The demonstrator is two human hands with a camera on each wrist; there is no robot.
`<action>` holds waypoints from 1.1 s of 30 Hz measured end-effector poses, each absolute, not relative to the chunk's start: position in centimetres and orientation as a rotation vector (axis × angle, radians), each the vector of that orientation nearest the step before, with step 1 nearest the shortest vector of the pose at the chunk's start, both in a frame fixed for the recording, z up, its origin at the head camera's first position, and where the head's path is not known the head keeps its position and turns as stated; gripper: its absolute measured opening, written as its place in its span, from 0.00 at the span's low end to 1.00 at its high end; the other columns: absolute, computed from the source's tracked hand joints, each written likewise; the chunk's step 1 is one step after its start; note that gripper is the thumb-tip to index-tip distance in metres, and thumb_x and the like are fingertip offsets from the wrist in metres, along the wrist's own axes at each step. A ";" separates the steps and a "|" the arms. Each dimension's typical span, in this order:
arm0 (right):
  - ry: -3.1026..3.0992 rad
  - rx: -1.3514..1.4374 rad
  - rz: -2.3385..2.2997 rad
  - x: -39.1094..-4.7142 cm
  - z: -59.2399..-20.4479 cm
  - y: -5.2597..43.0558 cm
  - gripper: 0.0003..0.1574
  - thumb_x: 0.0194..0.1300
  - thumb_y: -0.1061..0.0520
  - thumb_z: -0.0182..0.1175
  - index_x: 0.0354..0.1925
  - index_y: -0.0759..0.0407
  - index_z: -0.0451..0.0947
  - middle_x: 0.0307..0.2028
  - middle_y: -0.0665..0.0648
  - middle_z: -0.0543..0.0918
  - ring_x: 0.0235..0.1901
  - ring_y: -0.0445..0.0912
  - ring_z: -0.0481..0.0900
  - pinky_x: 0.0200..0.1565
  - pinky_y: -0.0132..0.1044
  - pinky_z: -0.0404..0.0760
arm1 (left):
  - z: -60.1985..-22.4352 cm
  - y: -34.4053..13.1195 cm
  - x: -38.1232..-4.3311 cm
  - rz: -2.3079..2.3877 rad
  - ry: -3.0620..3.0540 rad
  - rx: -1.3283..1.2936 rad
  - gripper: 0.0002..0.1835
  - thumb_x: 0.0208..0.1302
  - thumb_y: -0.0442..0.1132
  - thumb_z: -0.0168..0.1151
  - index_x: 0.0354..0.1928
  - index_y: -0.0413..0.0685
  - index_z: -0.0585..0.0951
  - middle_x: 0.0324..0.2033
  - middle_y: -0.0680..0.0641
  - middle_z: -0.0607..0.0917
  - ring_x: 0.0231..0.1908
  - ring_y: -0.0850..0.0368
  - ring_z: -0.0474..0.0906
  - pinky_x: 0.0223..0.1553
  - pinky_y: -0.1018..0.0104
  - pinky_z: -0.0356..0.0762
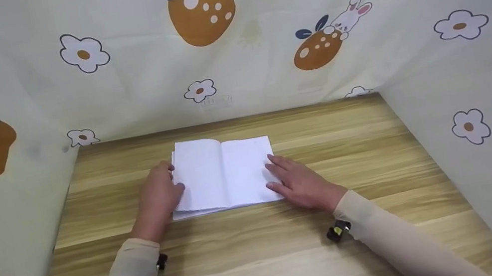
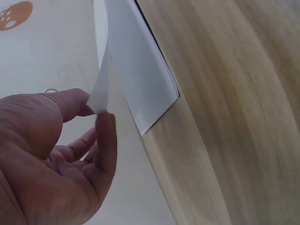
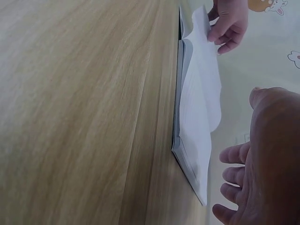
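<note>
Notebook [image 1: 249, 172] white-paged, lying spread; left grip [image 1: 159, 193] pinches page [image 2: 101, 93], right grip [image 1: 302, 183] apart.

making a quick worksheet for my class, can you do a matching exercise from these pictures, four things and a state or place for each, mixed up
1 left grip
2 right grip
3 book
4 table

A wood-grained
B lying open, white inside
C pinching a page
D at the right page's outer edge, pinching nothing

Pairs: 1-C, 2-D, 3-B, 4-A
</note>
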State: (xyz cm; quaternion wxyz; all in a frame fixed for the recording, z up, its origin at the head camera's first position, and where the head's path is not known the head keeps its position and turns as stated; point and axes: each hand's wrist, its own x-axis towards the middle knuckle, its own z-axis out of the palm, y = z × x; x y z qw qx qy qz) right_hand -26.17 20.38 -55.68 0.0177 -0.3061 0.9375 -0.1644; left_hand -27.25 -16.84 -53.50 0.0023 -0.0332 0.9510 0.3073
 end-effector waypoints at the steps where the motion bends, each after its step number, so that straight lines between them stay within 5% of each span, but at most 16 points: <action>1: 2.912 -0.948 -0.511 -26.2 -55.7 20.4 0.47 0.77 0.27 0.35 0.77 0.55 0.60 0.79 0.56 0.55 0.77 0.51 0.52 0.73 0.54 0.57 | -53.6 -16.7 -27.2 0.911 3.008 -0.094 0.26 0.63 0.36 0.66 0.63 0.39 0.73 0.54 0.35 0.77 0.51 0.38 0.77 0.51 0.42 0.78; 7: 2.902 -0.937 -0.514 -26.1 -55.6 20.5 0.46 0.77 0.28 0.36 0.77 0.55 0.60 0.79 0.57 0.54 0.78 0.52 0.51 0.74 0.52 0.55 | -54.6 -15.6 -27.0 0.710 3.052 0.162 0.30 0.63 0.38 0.68 0.66 0.39 0.73 0.64 0.35 0.71 0.63 0.36 0.69 0.63 0.40 0.71; 14: 2.900 -0.941 -0.525 -26.0 -55.7 20.4 0.47 0.77 0.28 0.35 0.77 0.55 0.60 0.79 0.57 0.54 0.78 0.52 0.51 0.74 0.52 0.55 | -55.9 -14.5 -26.9 0.625 2.883 0.467 0.38 0.72 0.54 0.59 0.78 0.50 0.60 0.79 0.44 0.55 0.77 0.43 0.49 0.74 0.44 0.52; 33: 2.924 -0.933 -0.498 -26.4 -56.0 20.2 0.49 0.76 0.30 0.43 0.77 0.62 0.56 0.78 0.60 0.57 0.77 0.54 0.54 0.73 0.53 0.57 | -56.3 -14.1 -26.3 0.422 2.852 0.508 0.43 0.70 0.60 0.58 0.78 0.43 0.59 0.78 0.36 0.53 0.77 0.38 0.47 0.75 0.43 0.49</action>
